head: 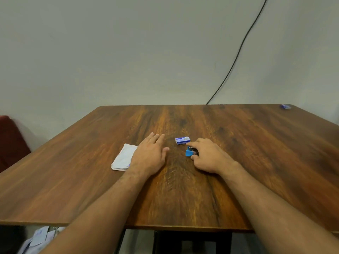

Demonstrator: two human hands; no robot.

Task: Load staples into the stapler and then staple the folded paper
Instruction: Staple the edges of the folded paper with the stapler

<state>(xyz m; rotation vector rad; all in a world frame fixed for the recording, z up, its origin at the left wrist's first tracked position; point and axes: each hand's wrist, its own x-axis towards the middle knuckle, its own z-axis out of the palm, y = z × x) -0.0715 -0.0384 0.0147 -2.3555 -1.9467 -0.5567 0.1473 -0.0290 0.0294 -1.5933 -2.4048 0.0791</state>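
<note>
Closest, the left hand (149,155) lies flat with fingers straight, its edge over the folded paper (123,158). The right hand (209,156) curls around the blue stapler (190,152) on the brown surface (256,153). The staple box (182,140) sits just beside it. Nothing looks loaded or stapled yet. Nothing blocks the way.

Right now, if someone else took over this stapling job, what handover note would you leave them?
Left hand: open, fingers straight, over the right edge of the folded paper.
Right hand: curled around the blue stapler on the table.
Staple box: just beyond the stapler; whether it is open cannot be told.
Done: nothing visible; no staple seen in the paper.
Left: load the staples, then staple the paper.
</note>
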